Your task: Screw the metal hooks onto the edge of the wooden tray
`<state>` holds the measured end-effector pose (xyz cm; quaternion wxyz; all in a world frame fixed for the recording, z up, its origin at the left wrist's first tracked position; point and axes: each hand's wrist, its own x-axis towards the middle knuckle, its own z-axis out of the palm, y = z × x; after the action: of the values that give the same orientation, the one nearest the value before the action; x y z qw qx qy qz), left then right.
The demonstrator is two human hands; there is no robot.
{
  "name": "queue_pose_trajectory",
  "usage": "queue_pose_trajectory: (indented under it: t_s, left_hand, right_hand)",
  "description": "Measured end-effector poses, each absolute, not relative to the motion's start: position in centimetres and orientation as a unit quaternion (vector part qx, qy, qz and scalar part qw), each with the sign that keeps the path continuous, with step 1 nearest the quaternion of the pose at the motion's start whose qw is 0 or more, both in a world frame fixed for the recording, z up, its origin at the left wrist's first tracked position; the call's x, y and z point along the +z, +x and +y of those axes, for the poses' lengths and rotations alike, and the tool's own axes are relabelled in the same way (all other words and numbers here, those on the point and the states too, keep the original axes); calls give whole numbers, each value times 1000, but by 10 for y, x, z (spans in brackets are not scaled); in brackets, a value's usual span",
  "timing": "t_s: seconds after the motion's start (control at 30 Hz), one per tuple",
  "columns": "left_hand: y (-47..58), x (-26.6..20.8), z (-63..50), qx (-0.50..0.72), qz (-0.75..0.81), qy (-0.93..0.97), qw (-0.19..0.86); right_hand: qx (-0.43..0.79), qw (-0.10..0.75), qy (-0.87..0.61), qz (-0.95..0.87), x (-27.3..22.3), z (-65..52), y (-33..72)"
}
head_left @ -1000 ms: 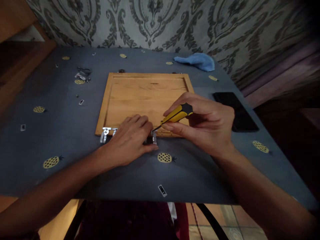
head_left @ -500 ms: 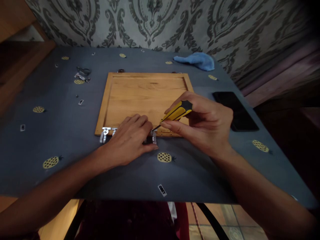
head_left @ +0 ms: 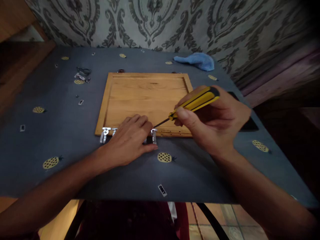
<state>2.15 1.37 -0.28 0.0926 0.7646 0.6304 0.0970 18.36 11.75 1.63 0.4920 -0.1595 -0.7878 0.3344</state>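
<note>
A wooden board (head_left: 147, 96) with a raised rim lies flat on the table. Along its near edge sits a silver metal hook rail (head_left: 106, 130), its middle covered by my left hand (head_left: 132, 138). That hand's fingers press together on the rail and board, with the thumb at the front edge beside the rightmost hook (head_left: 154, 136). My right hand (head_left: 212, 120) grips a yellow-and-black screwdriver (head_left: 197, 101) between thumb and fingers. The screwdriver slants down to the left, its tip at the rail's right end by my left fingertips. Whether the tip touches a screw I cannot tell.
A blue cloth (head_left: 197, 61) lies at the back right. My right hand partly hides a black phone-like slab (head_left: 250, 124). Small metal hardware (head_left: 82, 75) and a tiny loose piece (head_left: 77, 96) are on the left. A patterned wall (head_left: 150, 23) rises behind the table.
My right hand has shifted right, and the screwdriver leans lower with more of its shaft showing. My left hand, the rail and the board stay in place.
</note>
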Motion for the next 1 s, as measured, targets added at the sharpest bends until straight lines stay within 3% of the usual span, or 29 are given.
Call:
queue_pose_trajectory:
  t_s: [0.23, 0.77, 1.0]
  left_hand:
    - [22, -3, 14, 94, 634, 761, 100]
    - [22, -1, 14, 94, 633, 760, 113]
    - [23, -1, 14, 91, 636, 759, 109]
  right_hand:
    - [301, 448, -157, -827, 12, 120, 182]
    - [252, 436, -129, -854, 7, 127, 185]
    - [316, 407, -111, -850, 8, 128, 185]
